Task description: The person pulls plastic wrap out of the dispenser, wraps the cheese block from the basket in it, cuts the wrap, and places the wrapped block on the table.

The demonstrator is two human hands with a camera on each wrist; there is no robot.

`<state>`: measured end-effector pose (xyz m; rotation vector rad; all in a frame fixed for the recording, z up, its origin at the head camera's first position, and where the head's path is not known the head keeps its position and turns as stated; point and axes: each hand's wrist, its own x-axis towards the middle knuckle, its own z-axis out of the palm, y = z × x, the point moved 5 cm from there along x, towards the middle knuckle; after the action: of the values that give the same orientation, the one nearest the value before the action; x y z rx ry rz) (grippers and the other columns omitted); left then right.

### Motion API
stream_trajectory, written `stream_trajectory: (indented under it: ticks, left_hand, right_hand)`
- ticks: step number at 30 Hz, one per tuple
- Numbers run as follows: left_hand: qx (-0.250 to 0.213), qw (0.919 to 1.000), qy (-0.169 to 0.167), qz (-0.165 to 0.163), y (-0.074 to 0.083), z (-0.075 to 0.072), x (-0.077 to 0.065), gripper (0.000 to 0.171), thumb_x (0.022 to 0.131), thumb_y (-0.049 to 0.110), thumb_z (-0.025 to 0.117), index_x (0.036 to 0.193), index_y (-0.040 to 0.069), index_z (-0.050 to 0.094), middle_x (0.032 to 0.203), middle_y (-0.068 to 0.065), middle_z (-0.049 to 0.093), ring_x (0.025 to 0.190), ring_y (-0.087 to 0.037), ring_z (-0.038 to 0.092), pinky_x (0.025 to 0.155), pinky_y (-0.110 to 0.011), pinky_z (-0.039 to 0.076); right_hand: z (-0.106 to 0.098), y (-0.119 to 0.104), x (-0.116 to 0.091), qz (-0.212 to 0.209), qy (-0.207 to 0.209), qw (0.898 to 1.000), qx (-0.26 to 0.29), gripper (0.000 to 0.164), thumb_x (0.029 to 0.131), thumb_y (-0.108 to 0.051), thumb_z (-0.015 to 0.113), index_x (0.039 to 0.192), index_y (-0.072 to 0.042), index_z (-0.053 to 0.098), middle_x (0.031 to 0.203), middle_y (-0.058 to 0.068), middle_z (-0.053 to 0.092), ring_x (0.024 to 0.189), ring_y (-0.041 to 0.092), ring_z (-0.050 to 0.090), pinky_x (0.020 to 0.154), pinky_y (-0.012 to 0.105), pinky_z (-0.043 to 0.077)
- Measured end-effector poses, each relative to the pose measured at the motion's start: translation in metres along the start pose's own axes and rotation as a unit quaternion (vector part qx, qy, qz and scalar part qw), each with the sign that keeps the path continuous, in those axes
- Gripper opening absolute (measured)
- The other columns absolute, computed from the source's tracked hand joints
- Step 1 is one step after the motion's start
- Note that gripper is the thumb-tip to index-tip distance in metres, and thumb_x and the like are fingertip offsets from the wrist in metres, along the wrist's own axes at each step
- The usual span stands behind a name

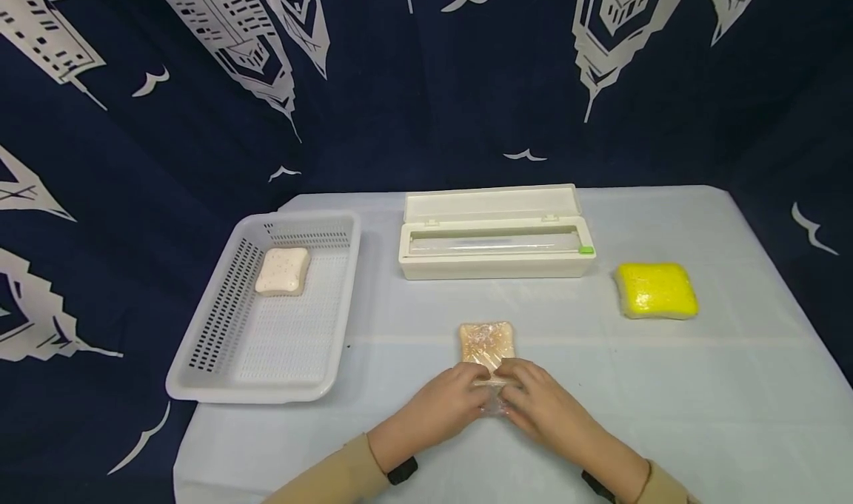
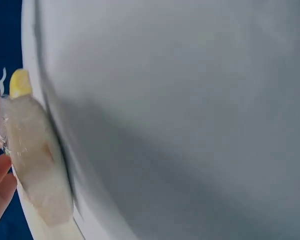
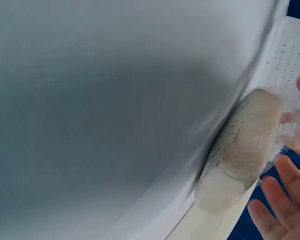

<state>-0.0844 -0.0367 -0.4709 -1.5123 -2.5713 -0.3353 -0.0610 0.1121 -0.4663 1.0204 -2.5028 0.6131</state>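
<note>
A peach-coloured bar of soap (image 1: pixel 488 341), wrapped in clear plastic film, lies flat near the front middle of the table. My left hand (image 1: pixel 448 400) pinches loose film (image 1: pixel 494 402) at the bar's near end. From the other side, my right hand (image 1: pixel 548 408) pinches the same film, fingers bent, close to the left fingertips. Both wrist views show the bar's long speckled side, with the soap (image 2: pixel 37 160) beside the left fingers and the crumpled film (image 3: pixel 285 132) by the right fingers (image 3: pixel 282 200). Part of the near end is hidden behind the hands.
A white perforated basket (image 1: pixel 313 363) at the left holds a pale speckled bar (image 1: pixel 283 271). Behind the hands stands a cream film dispenser (image 1: pixel 493 269), its lid raised and a clear roll inside. A shiny yellow bar (image 1: pixel 656 290) lies at the right.
</note>
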Motion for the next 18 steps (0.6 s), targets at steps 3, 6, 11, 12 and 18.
stream_trajectory:
  ticks: [3, 6, 11, 12, 18]
  left_hand:
    - [-0.08, 0.9957, -0.008, -0.047, -0.009, -0.002, 0.001, 0.01, 0.093, 0.023, 0.07, 0.096, 0.015, 0.064, 0.118, 0.0, 0.06, 0.1, -0.008, 0.06, 0.084, -0.011, 0.048]
    - [-0.165, 0.9796, -0.015, -0.113, -0.02, -0.001, 0.001, 0.009, 0.096, 0.021, 0.066, 0.098, 0.015, 0.06, 0.109, 0.002, 0.063, 0.093, -0.004, 0.061, 0.078, -0.01, 0.048]
    - [-0.237, 0.948, 0.009, -0.212, -0.034, 0.001, 0.009, 0.006, 0.096, 0.017, 0.064, 0.094, 0.014, 0.059, 0.09, 0.004, 0.065, 0.082, -0.002, 0.062, 0.072, -0.012, 0.049]
    - [-0.243, 0.9433, 0.017, -0.226, -0.036, 0.001, 0.011, 0.008, 0.095, 0.015, 0.065, 0.091, 0.014, 0.058, 0.087, 0.004, 0.064, 0.08, -0.002, 0.061, 0.07, -0.012, 0.049]
    - [-0.241, 0.9275, 0.044, -0.282, -0.042, 0.004, 0.022, 0.016, 0.088, 0.005, 0.068, 0.084, 0.011, 0.054, 0.08, 0.002, 0.055, 0.069, 0.0, 0.051, 0.059, -0.01, 0.044]
  right_hand:
    - [-0.002, 0.006, 0.006, 0.049, -0.007, 0.998, 0.031, 0.013, 0.088, -0.021, 0.072, 0.093, -0.014, 0.062, 0.112, 0.003, 0.066, 0.104, 0.017, 0.063, 0.085, 0.032, 0.055]
    - [-0.002, 0.011, 0.012, 0.095, -0.013, 0.994, 0.05, 0.018, 0.085, -0.014, 0.076, 0.097, -0.012, 0.064, 0.099, 0.0, 0.069, 0.088, 0.008, 0.064, 0.073, 0.024, 0.055]
    - [0.0, 0.023, 0.022, 0.19, -0.017, 0.979, 0.078, 0.016, 0.084, -0.01, 0.076, 0.083, -0.016, 0.062, 0.077, -0.008, 0.062, 0.067, 0.0, 0.052, 0.057, 0.017, 0.046]
    - [0.002, 0.026, 0.024, 0.211, -0.017, 0.974, 0.084, 0.018, 0.083, -0.009, 0.076, 0.08, -0.017, 0.061, 0.075, -0.009, 0.061, 0.066, 0.0, 0.052, 0.057, 0.018, 0.045]
    - [0.011, 0.036, 0.034, 0.296, -0.023, 0.948, 0.115, 0.023, 0.078, -0.002, 0.076, 0.077, -0.014, 0.056, 0.07, -0.007, 0.056, 0.066, 0.003, 0.051, 0.057, 0.019, 0.044]
